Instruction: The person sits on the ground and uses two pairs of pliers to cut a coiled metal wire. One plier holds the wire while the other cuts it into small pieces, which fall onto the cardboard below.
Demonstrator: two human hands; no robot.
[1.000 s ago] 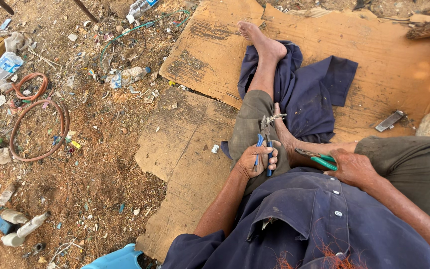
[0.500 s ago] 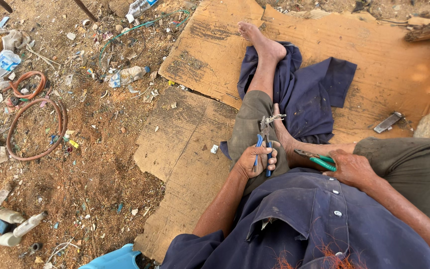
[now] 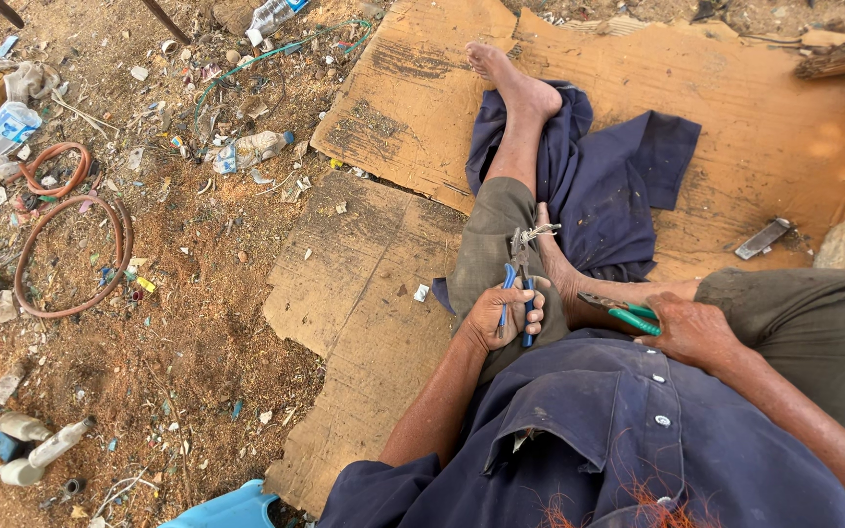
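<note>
Blue-handled pliers [image 3: 517, 293], gripped in the left hand [image 3: 501, 315], pinch twisted wire [image 3: 532, 235]; right hand [image 3: 689, 330] clasps green-handled pliers [image 3: 628, 313], likely twisting next.

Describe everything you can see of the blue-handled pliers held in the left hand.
The blue-handled pliers have two slim blue grips and dull grey metal jaws. They point away from the person, lying over the grey-green trouser leg. The left hand wraps around the grips, fingers curled over them. The jaws close on a small tangle of pale wire. Whether the metal is worn cannot be told.
</note>
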